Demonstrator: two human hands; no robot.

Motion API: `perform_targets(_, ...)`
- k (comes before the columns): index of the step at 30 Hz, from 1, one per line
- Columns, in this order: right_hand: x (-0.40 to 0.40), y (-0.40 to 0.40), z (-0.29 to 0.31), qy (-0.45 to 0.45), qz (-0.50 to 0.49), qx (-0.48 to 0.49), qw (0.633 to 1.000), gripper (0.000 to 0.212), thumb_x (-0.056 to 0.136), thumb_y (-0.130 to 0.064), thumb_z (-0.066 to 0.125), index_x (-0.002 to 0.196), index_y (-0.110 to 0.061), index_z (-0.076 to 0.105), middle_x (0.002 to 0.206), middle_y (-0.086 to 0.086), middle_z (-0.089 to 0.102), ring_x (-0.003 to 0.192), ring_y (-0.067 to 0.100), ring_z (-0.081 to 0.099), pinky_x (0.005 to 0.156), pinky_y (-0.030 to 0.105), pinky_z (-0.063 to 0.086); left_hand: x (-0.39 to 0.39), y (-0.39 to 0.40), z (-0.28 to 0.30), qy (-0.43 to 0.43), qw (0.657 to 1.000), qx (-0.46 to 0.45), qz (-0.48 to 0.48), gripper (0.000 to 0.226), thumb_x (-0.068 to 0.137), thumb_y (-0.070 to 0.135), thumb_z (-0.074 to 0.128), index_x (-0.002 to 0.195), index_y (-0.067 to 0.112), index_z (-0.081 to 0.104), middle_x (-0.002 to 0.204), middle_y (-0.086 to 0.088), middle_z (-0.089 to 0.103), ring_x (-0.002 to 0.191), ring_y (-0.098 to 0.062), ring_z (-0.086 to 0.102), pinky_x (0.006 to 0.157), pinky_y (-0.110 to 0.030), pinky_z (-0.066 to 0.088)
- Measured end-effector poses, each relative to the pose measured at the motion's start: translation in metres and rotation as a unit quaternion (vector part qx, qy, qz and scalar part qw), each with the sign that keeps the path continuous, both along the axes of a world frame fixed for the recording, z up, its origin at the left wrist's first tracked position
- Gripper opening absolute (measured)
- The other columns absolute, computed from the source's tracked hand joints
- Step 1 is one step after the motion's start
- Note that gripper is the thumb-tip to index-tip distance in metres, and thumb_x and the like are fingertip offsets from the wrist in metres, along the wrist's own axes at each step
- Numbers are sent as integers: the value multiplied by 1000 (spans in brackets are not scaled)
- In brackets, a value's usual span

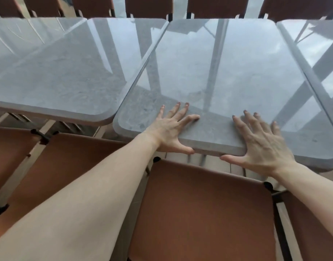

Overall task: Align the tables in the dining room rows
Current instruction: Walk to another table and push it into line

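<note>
Glossy grey middle table [218,72] juts nearer than left table [58,72].

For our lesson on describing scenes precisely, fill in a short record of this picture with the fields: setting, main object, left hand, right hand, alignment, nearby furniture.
setting: row of grey glossy tables with brown chairs on both sides
main object: middle table
left hand: fingers spread flat on the top, thumb curled under the near edge
right hand: the same grip, thumb below the edge
alignment: middle table's near edge sits closer to the person than that of the left table
nearby furniture: brown chair directly below the hands
</note>
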State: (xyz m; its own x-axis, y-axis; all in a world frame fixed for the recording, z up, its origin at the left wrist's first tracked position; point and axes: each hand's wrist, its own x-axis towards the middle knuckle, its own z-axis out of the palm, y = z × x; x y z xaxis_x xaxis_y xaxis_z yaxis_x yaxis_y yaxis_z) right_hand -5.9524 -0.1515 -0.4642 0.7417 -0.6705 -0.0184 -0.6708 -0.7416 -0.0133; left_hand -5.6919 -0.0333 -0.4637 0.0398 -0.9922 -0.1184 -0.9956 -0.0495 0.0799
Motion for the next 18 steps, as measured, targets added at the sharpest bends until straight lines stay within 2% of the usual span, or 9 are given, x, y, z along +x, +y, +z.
perform_targets(2,0,-1,-1,-3,0,-10,1000,124,57,-100,29,158,-28,20,166,8,21,154,32,18,119,64,17,-1,0,-1,4,1000,-5,10,110,69,81,64,156,43,8,170,-2,-11,156,-27,-13,120,-65,-4)
perform_targets(7,2,-3,-2,-14,4,-14,1000,124,55,-102,25,158,-31,17,167,4,18,155,28,13,122,58,12,-2,-3,0,-28,999,5,17,129,63,83,68,160,37,-6,169,-1,-15,155,-29,-15,118,-70,-6)
perform_targets(15,2,-8,-7,-12,11,-23,1000,130,49,-107,22,156,-34,15,166,1,19,155,26,13,123,55,13,2,-3,-1,-16,1000,-9,11,120,67,82,66,159,40,2,169,8,-7,156,-20,-11,121,-65,-3)
perform_targets(18,3,-9,-7,-20,12,-27,999,131,47,-109,13,156,-35,15,166,0,18,155,24,13,123,53,13,4,-4,-1,-16,1000,-16,11,120,66,83,65,159,41,2,169,10,-6,156,-18,-10,121,-64,-3)
